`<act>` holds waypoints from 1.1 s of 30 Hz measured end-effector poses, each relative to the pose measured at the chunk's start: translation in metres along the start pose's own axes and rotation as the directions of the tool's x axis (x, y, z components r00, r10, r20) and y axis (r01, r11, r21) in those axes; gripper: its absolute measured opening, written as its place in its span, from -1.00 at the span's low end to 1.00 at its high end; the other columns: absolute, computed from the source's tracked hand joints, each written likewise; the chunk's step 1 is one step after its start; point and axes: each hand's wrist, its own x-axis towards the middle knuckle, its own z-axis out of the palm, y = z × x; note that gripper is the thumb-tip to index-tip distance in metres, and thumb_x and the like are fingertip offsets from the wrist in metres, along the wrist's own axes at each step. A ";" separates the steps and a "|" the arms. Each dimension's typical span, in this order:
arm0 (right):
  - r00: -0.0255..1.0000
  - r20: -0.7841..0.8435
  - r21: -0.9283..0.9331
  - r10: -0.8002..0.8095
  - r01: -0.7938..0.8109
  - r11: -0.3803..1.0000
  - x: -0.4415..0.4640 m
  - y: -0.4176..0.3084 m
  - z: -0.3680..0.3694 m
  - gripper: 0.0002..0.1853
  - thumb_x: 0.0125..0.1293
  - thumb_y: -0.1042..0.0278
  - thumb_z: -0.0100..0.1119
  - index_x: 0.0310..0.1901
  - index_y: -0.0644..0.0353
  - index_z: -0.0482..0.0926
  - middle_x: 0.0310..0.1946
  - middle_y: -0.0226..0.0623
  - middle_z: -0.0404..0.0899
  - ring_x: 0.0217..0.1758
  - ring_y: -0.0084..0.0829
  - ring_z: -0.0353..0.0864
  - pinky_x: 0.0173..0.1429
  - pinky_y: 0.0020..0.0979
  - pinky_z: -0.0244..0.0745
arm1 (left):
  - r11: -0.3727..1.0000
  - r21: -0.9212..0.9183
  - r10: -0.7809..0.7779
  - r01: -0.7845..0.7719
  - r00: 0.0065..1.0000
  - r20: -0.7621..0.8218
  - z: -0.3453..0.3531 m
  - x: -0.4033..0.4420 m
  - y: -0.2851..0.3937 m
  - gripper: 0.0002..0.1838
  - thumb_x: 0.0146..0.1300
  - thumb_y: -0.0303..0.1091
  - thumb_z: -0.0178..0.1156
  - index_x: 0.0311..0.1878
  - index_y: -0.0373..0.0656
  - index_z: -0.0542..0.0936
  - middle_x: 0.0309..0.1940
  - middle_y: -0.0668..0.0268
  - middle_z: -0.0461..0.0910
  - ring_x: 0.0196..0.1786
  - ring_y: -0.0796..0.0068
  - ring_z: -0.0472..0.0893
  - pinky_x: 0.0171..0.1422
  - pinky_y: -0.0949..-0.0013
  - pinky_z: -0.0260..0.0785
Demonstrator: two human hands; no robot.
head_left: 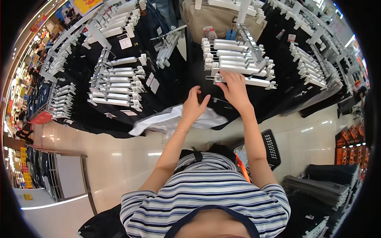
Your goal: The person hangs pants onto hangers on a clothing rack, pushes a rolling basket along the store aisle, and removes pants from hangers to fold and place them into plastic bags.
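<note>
My right hand [236, 89] is at the front white trouser hanger [260, 82] on the middle rail, thumb and fingers closed around its left part near the clip. Black trousers hang below that hanger. Just left of it, my left hand [193, 106] is raised in front of the dark cloth, thumb and fingers apart, with nothing visible between them. Behind and below my left wrist spreads a crumpled translucent plastic bag [158, 120]. Its right part shows between my forearms. Several more white hangers [230, 58] are lined up behind the front one.
Another row of white hangers [115, 85] with dark trousers stands to the left, and a further row [309, 67] to the right. A black shopping basket [272, 148] is on the floor by my right side. Folded trousers [317, 188] are stacked behind at right.
</note>
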 end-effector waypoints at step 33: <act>0.767 -0.085 0.702 0.636 -0.407 0.584 -0.106 0.110 -0.025 -0.57 0.29 0.44 0.11 0.20 0.27 0.36 0.12 -0.17 0.44 0.19 -0.38 0.38 0.31 -0.39 0.20 | 0.904 -0.396 -0.226 0.162 0.967 -0.121 0.018 -0.021 -0.057 -0.78 0.24 -0.31 0.22 -0.18 -0.26 0.50 -0.47 0.43 0.45 -0.42 0.70 0.33 -0.32 0.59 0.24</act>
